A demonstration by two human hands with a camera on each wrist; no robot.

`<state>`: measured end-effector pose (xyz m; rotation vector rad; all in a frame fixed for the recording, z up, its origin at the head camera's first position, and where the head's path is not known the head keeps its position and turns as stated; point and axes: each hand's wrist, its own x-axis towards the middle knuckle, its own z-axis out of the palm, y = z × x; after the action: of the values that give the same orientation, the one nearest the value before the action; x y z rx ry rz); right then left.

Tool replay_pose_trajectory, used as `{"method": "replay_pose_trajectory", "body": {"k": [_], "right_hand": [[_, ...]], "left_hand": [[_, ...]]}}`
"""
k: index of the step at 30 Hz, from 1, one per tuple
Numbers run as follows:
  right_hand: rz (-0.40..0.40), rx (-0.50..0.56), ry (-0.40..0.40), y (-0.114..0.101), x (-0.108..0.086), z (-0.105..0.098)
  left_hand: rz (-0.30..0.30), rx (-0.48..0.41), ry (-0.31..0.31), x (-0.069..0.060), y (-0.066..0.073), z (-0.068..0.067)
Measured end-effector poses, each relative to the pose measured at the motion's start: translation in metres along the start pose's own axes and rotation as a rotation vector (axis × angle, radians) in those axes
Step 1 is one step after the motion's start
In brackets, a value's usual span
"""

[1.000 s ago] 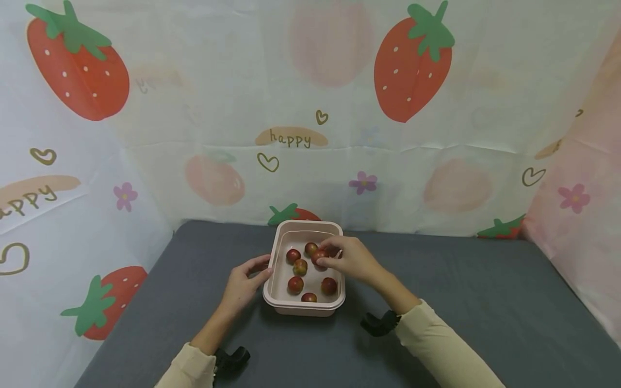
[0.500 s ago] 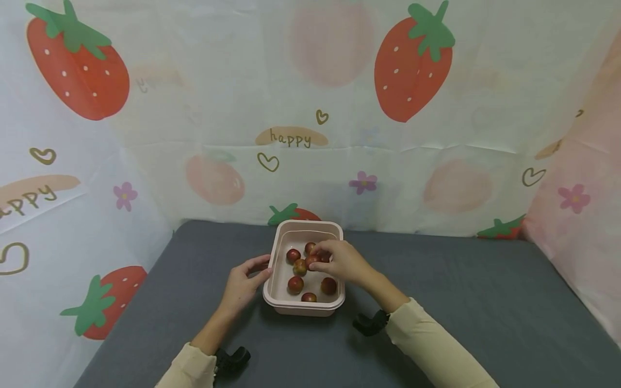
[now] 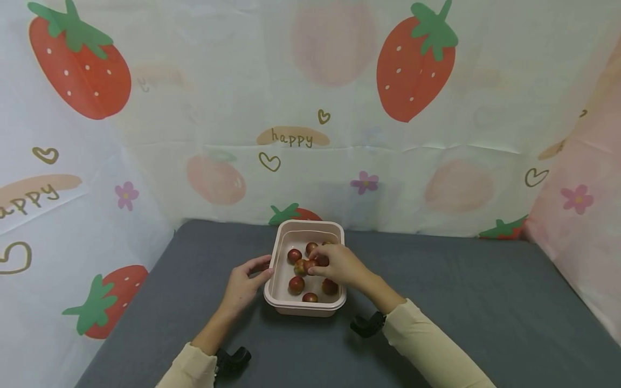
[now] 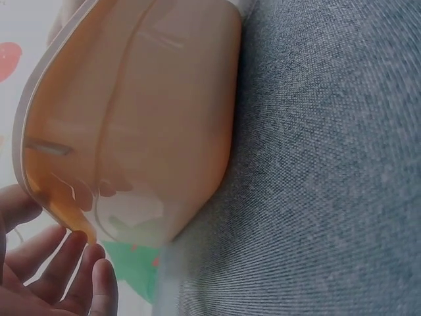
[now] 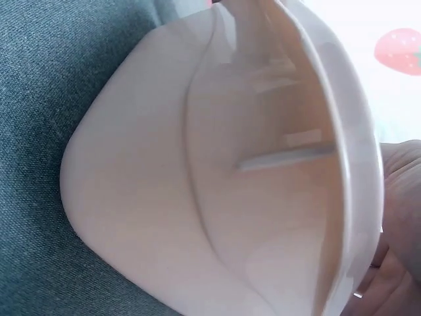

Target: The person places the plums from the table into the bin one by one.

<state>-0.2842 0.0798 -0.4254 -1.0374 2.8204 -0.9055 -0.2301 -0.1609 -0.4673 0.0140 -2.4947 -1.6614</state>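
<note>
A pale pink plastic box (image 3: 304, 310) stands on the grey cloth with several small round red-green fruits in it, plum-like in look. Inside it, the thumb and fingers of my right hand (image 3: 342, 264) pinch one red plum (image 3: 311, 265), beside a mottled plum (image 3: 300, 268). From the left, my left hand (image 3: 242, 283) touches the outside of the rim with relaxed fingers and thumb; the left wrist view has these fingers (image 4: 82, 270) at the box edge. In the right wrist view the box wall (image 5: 145, 171) hides the fruits and most of the right hand (image 5: 401, 230).
Grey cloth (image 3: 461, 307) covers the table around the box. A printed strawberry curtain (image 3: 310, 178) hangs behind and along both sides. Below each sleeve sticks out a black wrist mount, left mount (image 3: 234, 360) and right mount (image 3: 367, 324).
My right hand has moved left and slightly toward me inside the box, carrying a plum toward the mottled one. The left hand and box have stayed in place.
</note>
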Motion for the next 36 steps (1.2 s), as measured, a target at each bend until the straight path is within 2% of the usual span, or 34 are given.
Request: {"method": "replay_pose_trajectory", "body": {"k": [5, 11, 14, 25, 31, 36], "right_hand": [[0.007, -0.015, 0.000, 0.000, 0.000, 0.002], [0.023, -0.018, -0.022, 0.000, -0.001, 0.002], [0.020, -0.004, -0.019, -0.001, -0.001, 0.000], [-0.021, 0.101, 0.033, -0.002, -0.006, -0.010], [-0.007, 0.120, 0.059, 0.000, -0.010, -0.014], [0.007, 0.140, 0.080, 0.003, -0.013, -0.016]], "left_hand": [[0.005, -0.001, 0.001, -0.001, 0.000, 0.000], [-0.019, -0.010, -0.001, -0.002, -0.001, 0.001], [-0.007, -0.006, -0.002, -0.002, -0.001, 0.001], [-0.006, 0.001, -0.001, 0.001, -0.001, 0.001], [-0.011, -0.003, -0.003, 0.002, -0.002, 0.001], [0.008, -0.006, -0.005, 0.001, -0.001, 0.001]]}}
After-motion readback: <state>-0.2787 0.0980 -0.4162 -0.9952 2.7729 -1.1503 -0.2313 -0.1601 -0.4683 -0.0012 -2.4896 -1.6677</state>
